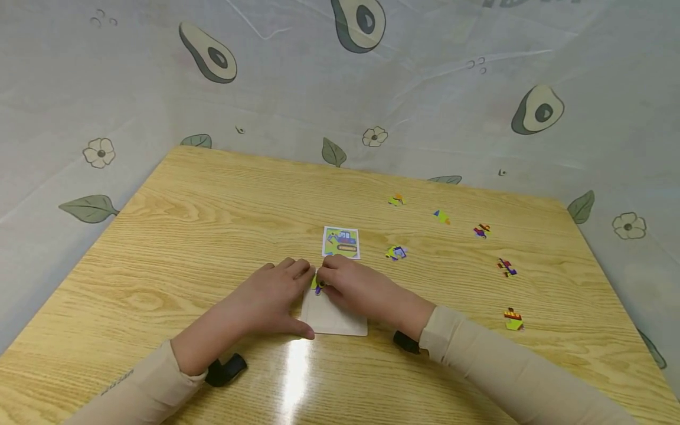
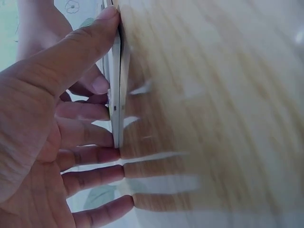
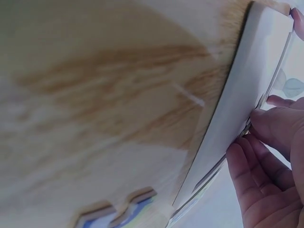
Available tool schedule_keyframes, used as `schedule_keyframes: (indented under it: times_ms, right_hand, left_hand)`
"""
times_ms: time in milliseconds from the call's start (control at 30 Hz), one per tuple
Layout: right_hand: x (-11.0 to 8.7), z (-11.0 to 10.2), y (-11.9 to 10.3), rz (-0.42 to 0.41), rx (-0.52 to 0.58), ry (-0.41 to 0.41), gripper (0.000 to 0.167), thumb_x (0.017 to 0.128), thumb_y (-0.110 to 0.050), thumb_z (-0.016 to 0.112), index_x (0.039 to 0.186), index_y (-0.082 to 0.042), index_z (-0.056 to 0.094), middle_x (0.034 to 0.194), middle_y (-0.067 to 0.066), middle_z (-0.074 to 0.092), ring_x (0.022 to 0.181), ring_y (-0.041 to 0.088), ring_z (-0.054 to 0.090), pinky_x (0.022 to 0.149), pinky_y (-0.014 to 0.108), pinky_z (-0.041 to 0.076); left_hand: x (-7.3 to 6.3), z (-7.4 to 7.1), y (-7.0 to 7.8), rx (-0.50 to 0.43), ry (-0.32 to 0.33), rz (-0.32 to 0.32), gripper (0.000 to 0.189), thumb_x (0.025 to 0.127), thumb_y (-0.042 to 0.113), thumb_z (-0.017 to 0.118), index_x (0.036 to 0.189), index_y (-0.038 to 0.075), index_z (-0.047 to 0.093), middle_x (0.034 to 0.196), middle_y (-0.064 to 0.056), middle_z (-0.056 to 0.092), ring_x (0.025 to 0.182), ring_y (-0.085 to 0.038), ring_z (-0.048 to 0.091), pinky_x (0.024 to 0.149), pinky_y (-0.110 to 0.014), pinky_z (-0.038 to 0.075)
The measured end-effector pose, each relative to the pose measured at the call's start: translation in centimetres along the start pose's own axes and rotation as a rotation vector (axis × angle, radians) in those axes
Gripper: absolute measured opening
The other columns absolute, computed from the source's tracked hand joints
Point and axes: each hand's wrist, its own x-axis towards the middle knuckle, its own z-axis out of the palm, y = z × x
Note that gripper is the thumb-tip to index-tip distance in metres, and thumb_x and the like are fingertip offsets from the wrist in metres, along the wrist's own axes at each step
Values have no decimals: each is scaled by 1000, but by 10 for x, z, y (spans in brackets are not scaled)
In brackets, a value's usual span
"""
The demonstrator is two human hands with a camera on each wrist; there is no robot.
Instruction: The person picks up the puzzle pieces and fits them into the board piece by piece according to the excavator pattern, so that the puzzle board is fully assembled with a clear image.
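A pale, shallow puzzle board (image 1: 337, 317) lies on the table, its near part bare. My right hand (image 1: 361, 289) pinches a yellow-green and purple jigsaw piece (image 1: 317, 285) at the board's far left corner; the fingers partly hide it. Beside the left edge lies my left hand (image 1: 268, 298), fingers fairly straight and thumb stretched to the near corner, touching the board. In the left wrist view the thumb rests against the board's edge (image 2: 117, 95) and the other fingertips reach down to the table. The right wrist view shows the board (image 3: 237, 90) side-on, with right fingertips over it.
Just beyond the board is a small picture card (image 1: 341, 242) of an excavator. One jigsaw piece (image 1: 396, 253) lies right of it. Several more pieces, such as a striped one (image 1: 507, 267), are spread over the right side. An avocado-print cloth (image 1: 287, 77) hangs behind the table.
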Motion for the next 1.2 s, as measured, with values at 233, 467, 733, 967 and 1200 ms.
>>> schedule_keyframes:
  times_ms: [233,467,733,967,1200]
  right_hand:
    - [0,0,1,9,28,-13,11,102,-10,66,107,-9,75,105,3,64,95,14,61,84,28,56]
    - [2,-1,2,-18,51,-16,13,101,-9,67,109,-8,78,106,5,65,96,15,60,86,27,55]
    - [-1,-4,5,-30,83,-33,15,101,-6,67,110,-7,78,107,6,64,95,17,60,84,27,55]
    - [-3,-7,6,-34,71,-79,18,103,-9,64,116,-7,76,114,8,65,102,18,62,89,29,56]
    - [-16,-12,11,-15,121,-47,23,104,-10,62,123,-6,73,120,7,67,107,17,67,93,31,58]
  left_hand:
    - [-1,2,-1,4,-3,-1,111,78,76,74,154,0,49,150,-11,55,133,-31,55,99,-52,54]
    - [-1,-1,0,40,-1,-7,110,77,78,74,152,1,52,149,-10,57,130,-30,57,96,-50,56]
    - [-2,-3,1,37,15,-8,108,76,77,75,151,2,54,147,-9,59,129,-30,58,95,-51,56]
    - [-1,-3,1,29,10,-10,107,77,78,74,151,3,55,151,-10,58,134,-31,57,98,-52,56]
    - [0,-2,1,27,-7,-19,108,77,79,74,152,4,54,153,-9,56,136,-31,56,98,-52,55]
